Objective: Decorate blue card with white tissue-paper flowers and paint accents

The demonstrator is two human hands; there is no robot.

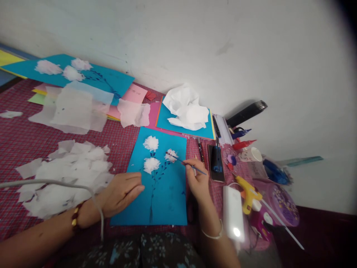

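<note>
My right hand (197,178) pinches a thin blue-handled paintbrush (195,169). The brush tip reaches over the small right flower (171,155) of white crumpled tissue, which has reddish flecks. This flower and two fuller tissue flowers (151,165) sit on a blue sheet (170,201) with dark blue painted stems and leaves. At the sheet's left edge rests my left hand (121,194), its fingers curled together; whatever they may hold is hidden. Just left of that hand lies a heap of torn white tissue pieces (69,167).
A grey cable (50,181) crosses my left forearm. Behind are a second blue flower sheet (111,76), tissue sheets (74,108) and crumpled white paper (186,106). To the right lie a phone (213,158), a white power bank (232,212), a yellow glue gun (248,191) and a paper cup (252,154).
</note>
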